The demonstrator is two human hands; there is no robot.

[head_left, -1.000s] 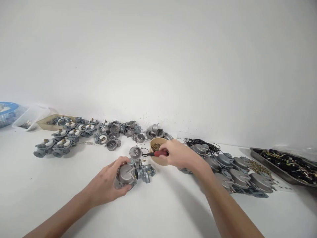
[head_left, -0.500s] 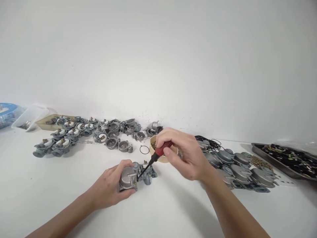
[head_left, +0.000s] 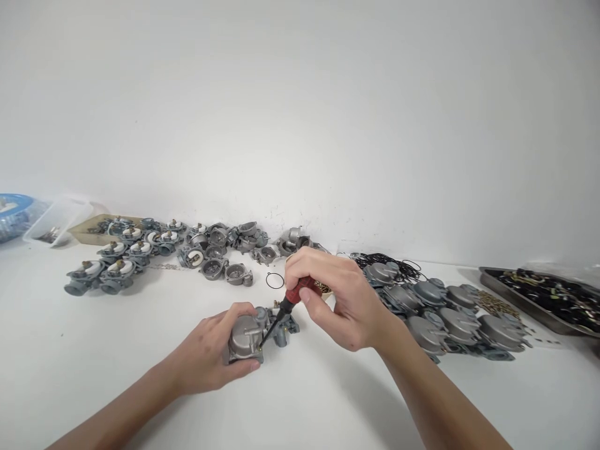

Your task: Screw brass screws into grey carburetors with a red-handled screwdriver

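My left hand (head_left: 218, 347) is closed around a grey metal carburetor (head_left: 246, 337), its rounded float bowl facing up on the white table. In my right hand (head_left: 337, 297) is a screwdriver (head_left: 300, 290) with a red handle and a dark shaft, slanting down to the left. Its tip meets the right edge of the bowl, at a small brass-coloured screw (head_left: 259, 348). Just behind the held carburetor lies another carburetor body (head_left: 284, 331), partly covered by the screwdriver. A bowl of brass screws (head_left: 323, 287) is mostly hidden behind my right hand.
Carburetor bodies with white floats (head_left: 119, 269) stand at the left, beside open float bowls (head_left: 237, 274). A thin black ring (head_left: 275, 280) lies mid-table. To the right are closed carburetors (head_left: 459, 328), black rings (head_left: 398, 265), loose brass screws (head_left: 497, 304) and a metal tray (head_left: 539, 312) of dark parts.
The screwdriver tip has shifted slightly down along the bowl's edge to the screw. My right hand has moved a little left and lower; my left hand keeps its hold.
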